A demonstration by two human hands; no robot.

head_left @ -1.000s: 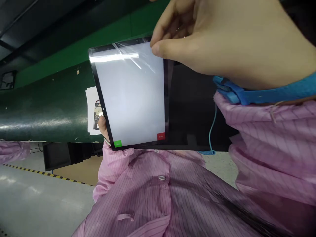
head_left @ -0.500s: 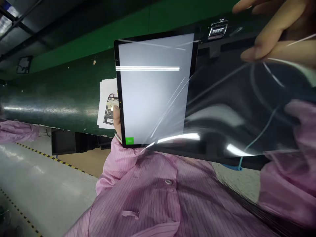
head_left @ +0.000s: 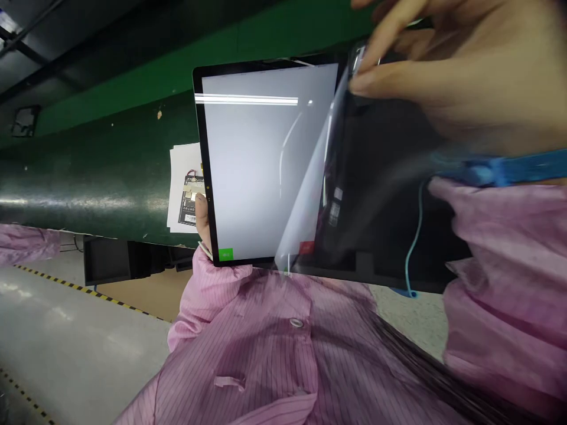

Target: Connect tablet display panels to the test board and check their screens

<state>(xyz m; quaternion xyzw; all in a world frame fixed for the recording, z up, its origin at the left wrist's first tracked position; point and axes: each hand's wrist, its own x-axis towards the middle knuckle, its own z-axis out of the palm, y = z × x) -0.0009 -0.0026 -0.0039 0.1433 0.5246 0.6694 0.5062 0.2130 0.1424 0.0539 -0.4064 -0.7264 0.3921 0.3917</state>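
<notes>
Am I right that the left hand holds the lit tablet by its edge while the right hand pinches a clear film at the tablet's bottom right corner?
Not quite. The head view shows the right hand pinching the clear film near the tablet's top right corner, not the bottom right. The rest holds: the left hand holds the lit tablet by its edge.

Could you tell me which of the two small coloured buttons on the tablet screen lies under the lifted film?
The red button, at the screen's lower right corner, shows through the film. The green button, lower left, is uncovered.
</notes>
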